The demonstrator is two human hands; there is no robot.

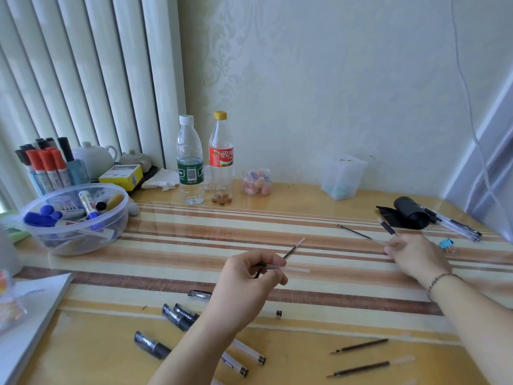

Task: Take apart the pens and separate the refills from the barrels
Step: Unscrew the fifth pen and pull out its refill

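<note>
Markers fill a clear plastic bowl [75,218] at the far left of the striped table [194,240], and capped black pens [180,318] lie waiting near the front edge, partly hidden under the left forearm. Further right, the left hand [249,284] is curled around a thin refill [294,248], whose pale end points up and away; a clear tube that seems to be a barrel [294,269] also juts from the fingers, though how it is gripped cannot be told. Two bottles [205,159] are stood at the back wall. Two freed refills [361,357] are laid out at the front right. At the far right, the right hand [413,257] is stretched out, its fingertips pinching the end of another refill [358,233] that rests on the table, beside a short dark piece [387,227]. More pens [455,227] are stacked behind it by a black roll [410,212]. The step is probably best done by setting this refill down parallel with others, keeping refills grouped apart from barrels so that nothing rolls together, and by releasing it gently.
</note>
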